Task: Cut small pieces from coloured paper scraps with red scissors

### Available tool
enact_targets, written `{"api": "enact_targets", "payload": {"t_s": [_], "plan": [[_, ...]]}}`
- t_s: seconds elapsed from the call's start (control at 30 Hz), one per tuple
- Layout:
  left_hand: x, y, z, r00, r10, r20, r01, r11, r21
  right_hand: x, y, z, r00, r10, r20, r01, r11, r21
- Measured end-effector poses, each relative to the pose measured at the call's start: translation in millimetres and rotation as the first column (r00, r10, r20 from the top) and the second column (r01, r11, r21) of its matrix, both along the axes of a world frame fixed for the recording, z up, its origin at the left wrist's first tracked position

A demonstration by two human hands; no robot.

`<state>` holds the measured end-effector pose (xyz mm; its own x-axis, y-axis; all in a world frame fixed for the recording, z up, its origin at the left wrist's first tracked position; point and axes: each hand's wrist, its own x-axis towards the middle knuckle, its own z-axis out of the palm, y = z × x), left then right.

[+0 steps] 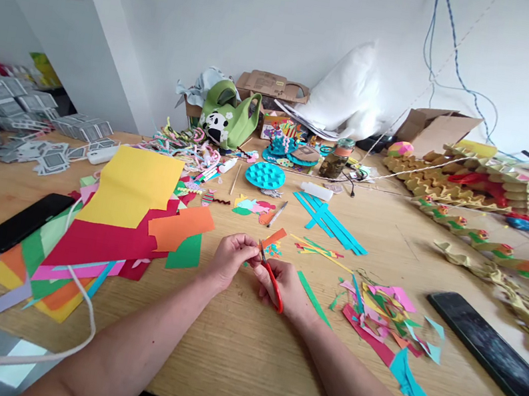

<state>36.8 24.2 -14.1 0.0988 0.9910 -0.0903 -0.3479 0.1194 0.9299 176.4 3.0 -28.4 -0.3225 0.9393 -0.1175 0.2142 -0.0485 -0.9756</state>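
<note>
Wooden tabletop (215, 369) below, your right hand (293, 292) grips red scissors (274, 283) slanting upper-left at frame centre, blades beside the orange strip (275, 237), which points upper-right from your nearer left hand (230, 256), its fingertips seemingly pinching the end.

Red-handled scissors (273, 282), one pair, in right hand (292, 290). Orange paper strip (275, 237), near end at left hand's (228, 261) fingers (252, 249), grip unclear. Bench (217, 359): yellow paper sheet (137, 187), left; smartphone (488, 347), right; green panda bag (239, 123), glass jar (335, 161), rear.
</note>
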Motion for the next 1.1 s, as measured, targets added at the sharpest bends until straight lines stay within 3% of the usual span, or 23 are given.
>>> {"api": "enact_targets", "payload": {"t_s": [1.1], "plan": [[-0.9,-1.2,1.2,0.999,-0.022,0.038,0.022,1.0,-0.01,-0.7,-0.6,3.3,0.998,-0.039,0.053,0.038,0.999,0.018]]}}
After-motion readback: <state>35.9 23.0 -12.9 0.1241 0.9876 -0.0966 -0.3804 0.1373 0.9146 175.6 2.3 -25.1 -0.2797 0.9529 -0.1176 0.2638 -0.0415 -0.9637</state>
